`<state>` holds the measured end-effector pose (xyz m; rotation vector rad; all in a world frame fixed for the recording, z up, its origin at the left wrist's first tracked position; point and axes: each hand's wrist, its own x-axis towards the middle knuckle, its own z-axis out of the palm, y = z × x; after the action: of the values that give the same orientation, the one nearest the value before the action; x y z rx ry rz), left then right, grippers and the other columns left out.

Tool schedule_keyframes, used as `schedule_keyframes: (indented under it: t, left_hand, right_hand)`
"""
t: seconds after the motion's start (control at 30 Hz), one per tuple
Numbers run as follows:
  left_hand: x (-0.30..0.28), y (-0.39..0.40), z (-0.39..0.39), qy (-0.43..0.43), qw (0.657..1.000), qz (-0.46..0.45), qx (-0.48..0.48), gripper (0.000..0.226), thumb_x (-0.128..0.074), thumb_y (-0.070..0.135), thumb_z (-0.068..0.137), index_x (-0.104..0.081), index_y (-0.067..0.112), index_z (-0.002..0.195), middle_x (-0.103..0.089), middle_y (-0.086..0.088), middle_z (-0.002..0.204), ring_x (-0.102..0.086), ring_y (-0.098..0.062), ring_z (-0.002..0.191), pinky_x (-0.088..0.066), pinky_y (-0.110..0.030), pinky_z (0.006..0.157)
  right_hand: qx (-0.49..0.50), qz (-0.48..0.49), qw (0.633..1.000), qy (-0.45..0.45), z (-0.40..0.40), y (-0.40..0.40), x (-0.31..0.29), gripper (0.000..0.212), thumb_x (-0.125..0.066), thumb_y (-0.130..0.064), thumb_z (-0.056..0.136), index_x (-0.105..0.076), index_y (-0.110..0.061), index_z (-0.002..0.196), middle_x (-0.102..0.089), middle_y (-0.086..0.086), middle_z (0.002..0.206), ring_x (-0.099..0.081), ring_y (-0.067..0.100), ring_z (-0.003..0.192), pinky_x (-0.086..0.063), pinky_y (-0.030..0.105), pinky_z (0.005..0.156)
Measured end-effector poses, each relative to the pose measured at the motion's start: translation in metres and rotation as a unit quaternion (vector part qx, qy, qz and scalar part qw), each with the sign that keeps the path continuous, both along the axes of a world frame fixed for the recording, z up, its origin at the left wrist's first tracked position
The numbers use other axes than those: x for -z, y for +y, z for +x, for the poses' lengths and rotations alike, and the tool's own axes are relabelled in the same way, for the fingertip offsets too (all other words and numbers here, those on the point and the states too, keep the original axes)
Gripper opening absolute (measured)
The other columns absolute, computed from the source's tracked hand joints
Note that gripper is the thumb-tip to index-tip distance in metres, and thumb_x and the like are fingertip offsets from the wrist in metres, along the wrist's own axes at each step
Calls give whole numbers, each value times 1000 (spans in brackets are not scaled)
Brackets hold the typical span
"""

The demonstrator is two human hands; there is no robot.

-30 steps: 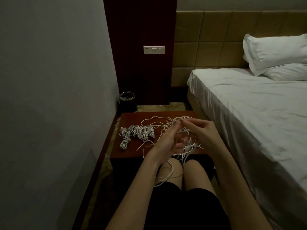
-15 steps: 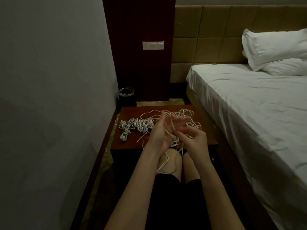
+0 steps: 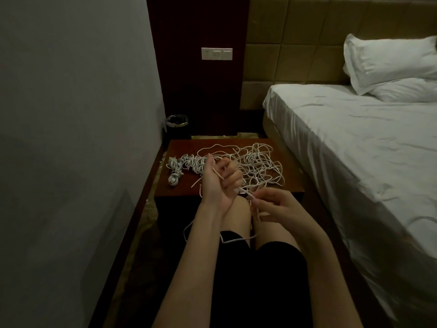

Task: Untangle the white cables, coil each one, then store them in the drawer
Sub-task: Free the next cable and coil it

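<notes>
Coils of white cable (image 3: 186, 165), already wound, lie in a row on the left part of the wooden nightstand (image 3: 289, 176), with one more coil (image 3: 173, 179) just in front of them. The left hand (image 3: 220, 179) is raised over the nightstand, its fingers curled round a strand of cable. Behind and to its right the tangled cables (image 3: 259, 165) sprawl loose across the top. The right hand (image 3: 272, 205), lower and above the knees, pinches the cable end (image 3: 246, 194) running from the left fist. A white bed (image 3: 354, 143) stands on the right.
</notes>
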<state>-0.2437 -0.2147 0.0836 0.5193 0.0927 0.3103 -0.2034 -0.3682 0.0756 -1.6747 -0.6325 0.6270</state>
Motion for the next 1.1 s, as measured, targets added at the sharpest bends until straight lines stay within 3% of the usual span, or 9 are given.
schedule_keyframes:
  t: [0.13, 0.27, 0.37, 0.5, 0.63, 0.7, 0.9, 1.03, 1.1]
  left_hand:
    - [-2, 1, -4, -16, 1000, 4, -25, 48, -22, 47, 103, -36, 17, 69, -30, 6, 51, -24, -4, 38, -17, -17, 39]
    - [0, -6, -8, 15, 994, 99, -35, 47, -20, 48, 104, -35, 18, 71, -32, 6, 54, -25, -4, 41, -20, -16, 40]
    - [-2, -14, -7, 35, 987, 158, -24, 47, -19, 50, 104, -36, 18, 72, -33, 7, 55, -26, -3, 42, -22, -15, 40]
    - [0, -20, -5, 56, 978, 200, 10, 47, -20, 52, 102, -38, 18, 73, -35, 7, 55, -25, -4, 43, -22, -15, 39]
    - [4, -15, -9, 64, 976, 202, 58, 49, -20, 53, 100, -42, 17, 76, -40, 4, 56, -30, -5, 43, -27, -15, 38]
    - [5, -15, -10, 72, 972, 212, 69, 50, -18, 52, 101, -46, 16, 80, -43, 4, 58, -32, -6, 45, -26, -16, 41]
    - [-1, -24, -13, 81, 957, 269, 77, 27, -35, 33, 99, -53, 12, 99, -48, 0, 64, -43, -12, 51, -35, -23, 48]
    - [0, -32, -15, 110, 949, 280, 94, 37, -31, 38, 103, -57, 14, 93, -57, 3, 63, -53, -9, 52, -43, -20, 50]
    - [1, -34, -16, 146, 935, 307, 99, 37, -34, 42, 102, -59, 16, 95, -62, 3, 68, -57, -7, 53, -41, -18, 48]
  right_hand:
    - [20, -13, 1000, -10, -3, -3, 8, 19, -58, -21, 95, -71, -9, 90, -61, 6, 65, -56, 14, 58, -49, 25, 60]
    - [37, -139, 975, -170, -2, -11, -1, 17, -61, -31, 92, -76, -24, 87, -58, -3, 58, -46, -1, 44, -34, 11, 47]
    - [-28, -213, 949, -230, -14, -4, -11, 19, -60, -35, 93, -76, -25, 88, -63, 6, 64, -46, 3, 50, -38, 20, 53]
    - [-88, -182, 935, -292, -31, 6, -24, 26, -59, -33, 94, -72, -13, 83, -63, 6, 71, -46, 6, 55, -40, 27, 58]
    - [-113, -190, 938, -267, -29, -11, -41, 15, -55, -29, 96, -69, -30, 95, -64, -6, 74, -55, -3, 62, -44, 16, 60]
    - [-107, -179, 945, -253, -28, -17, -45, 15, -55, -25, 96, -69, -26, 100, -60, -10, 68, -54, -7, 56, -42, 10, 54]
    - [-74, -169, 940, -285, -30, -3, -35, 16, -60, -27, 93, -75, -20, 93, -63, -8, 71, -56, -4, 63, -44, 13, 62]
    - [27, -149, 935, -321, -30, 4, -26, 7, -70, -30, 84, -73, -24, 86, -64, -12, 71, -60, -3, 66, -52, 22, 68]
    - [85, -139, 933, -320, -28, 5, -20, 19, -74, -33, 77, -66, -28, 93, -67, -12, 81, -63, -1, 74, -54, 25, 72]
